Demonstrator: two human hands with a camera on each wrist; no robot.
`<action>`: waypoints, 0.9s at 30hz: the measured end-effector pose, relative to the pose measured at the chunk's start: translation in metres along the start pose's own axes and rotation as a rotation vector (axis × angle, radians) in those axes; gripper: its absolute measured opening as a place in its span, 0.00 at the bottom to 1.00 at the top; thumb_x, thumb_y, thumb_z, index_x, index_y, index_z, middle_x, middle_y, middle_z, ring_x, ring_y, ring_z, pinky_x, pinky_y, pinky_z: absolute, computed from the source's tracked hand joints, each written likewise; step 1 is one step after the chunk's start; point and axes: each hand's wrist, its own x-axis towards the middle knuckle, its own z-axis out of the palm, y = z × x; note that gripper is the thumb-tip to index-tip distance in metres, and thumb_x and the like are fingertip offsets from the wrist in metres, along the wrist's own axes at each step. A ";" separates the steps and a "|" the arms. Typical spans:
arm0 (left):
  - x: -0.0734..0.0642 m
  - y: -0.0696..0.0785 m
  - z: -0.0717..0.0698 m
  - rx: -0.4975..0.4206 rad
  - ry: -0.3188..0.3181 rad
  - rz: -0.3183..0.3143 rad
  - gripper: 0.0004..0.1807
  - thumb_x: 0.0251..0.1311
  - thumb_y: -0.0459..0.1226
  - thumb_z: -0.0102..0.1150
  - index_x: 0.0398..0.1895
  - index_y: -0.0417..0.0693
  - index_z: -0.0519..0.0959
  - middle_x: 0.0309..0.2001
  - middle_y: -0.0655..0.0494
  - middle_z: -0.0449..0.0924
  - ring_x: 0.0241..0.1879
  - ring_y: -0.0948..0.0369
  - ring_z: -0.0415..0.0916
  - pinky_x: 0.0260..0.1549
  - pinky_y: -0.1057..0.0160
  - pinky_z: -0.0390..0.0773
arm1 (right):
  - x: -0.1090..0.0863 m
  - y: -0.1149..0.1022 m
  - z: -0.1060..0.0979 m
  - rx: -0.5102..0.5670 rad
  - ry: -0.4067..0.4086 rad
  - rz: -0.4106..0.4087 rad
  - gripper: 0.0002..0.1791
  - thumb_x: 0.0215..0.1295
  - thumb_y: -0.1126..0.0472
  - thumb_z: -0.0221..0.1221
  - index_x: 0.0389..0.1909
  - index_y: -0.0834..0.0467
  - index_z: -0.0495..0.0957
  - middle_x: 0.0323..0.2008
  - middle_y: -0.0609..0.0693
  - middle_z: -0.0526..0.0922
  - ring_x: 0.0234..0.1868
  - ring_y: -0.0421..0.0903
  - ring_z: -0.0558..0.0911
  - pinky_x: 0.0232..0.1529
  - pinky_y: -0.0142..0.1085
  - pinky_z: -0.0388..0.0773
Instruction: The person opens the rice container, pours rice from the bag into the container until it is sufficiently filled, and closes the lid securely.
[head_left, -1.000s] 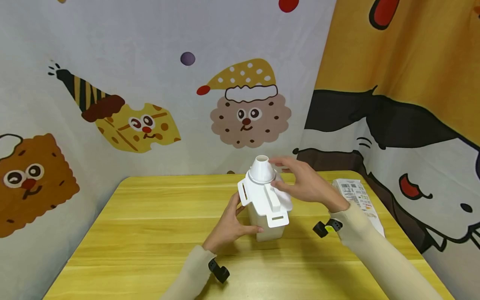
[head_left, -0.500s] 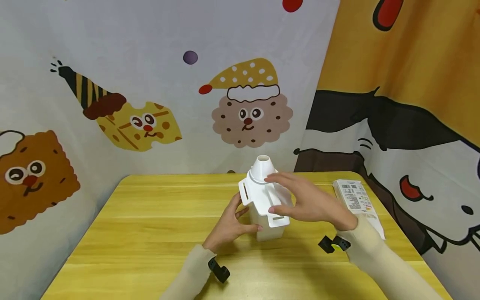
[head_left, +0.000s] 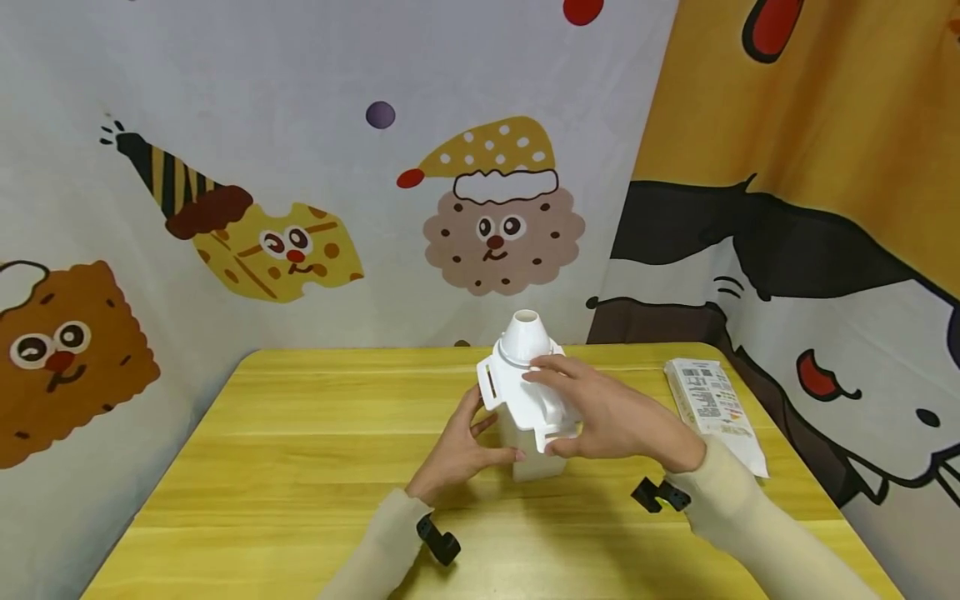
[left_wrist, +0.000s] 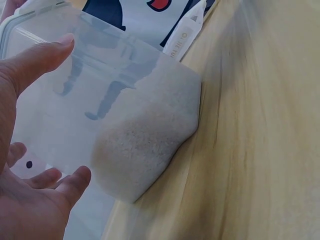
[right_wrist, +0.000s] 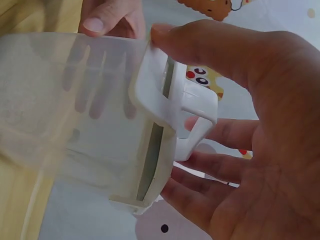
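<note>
A translucent plastic storage container (head_left: 540,471) stands on the table, with pale rice-like grains (left_wrist: 142,145) in its lower part. Its white lid (head_left: 513,385) has a cone-shaped spout (head_left: 525,340), a raised handle (right_wrist: 199,117) and slotted side flaps. My left hand (head_left: 461,446) holds the container by its side, the thumb on the near face and the fingers on the left face. From the right my right hand (head_left: 622,412) spans the lid. Its thumb is at the near flap (right_wrist: 152,85), and its fingers reach over the lid beside the handle and spout.
A white printed packet (head_left: 716,404) lies at the right of the wooden table (head_left: 322,467). Cartoon-printed curtains (head_left: 300,100) hang right behind the table and along its right side.
My right hand has come down from beside the spout onto the lid, its thumb reaching the near flap. The left hand and the container have stayed in place.
</note>
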 end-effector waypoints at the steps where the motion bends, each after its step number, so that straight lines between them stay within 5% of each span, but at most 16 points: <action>1: 0.000 0.000 0.000 -0.002 0.001 -0.002 0.62 0.46 0.35 0.83 0.79 0.77 0.52 0.77 0.67 0.55 0.78 0.58 0.56 0.75 0.50 0.68 | 0.000 0.000 0.001 -0.011 0.001 -0.001 0.49 0.50 0.49 0.78 0.73 0.53 0.69 0.76 0.55 0.65 0.71 0.56 0.72 0.64 0.50 0.80; 27: 0.001 -0.003 0.001 0.008 -0.007 0.008 0.61 0.47 0.35 0.82 0.79 0.77 0.53 0.79 0.69 0.52 0.78 0.57 0.54 0.75 0.47 0.66 | 0.004 0.000 0.005 -0.145 0.051 -0.062 0.39 0.48 0.50 0.79 0.64 0.50 0.80 0.69 0.54 0.70 0.58 0.50 0.79 0.50 0.42 0.85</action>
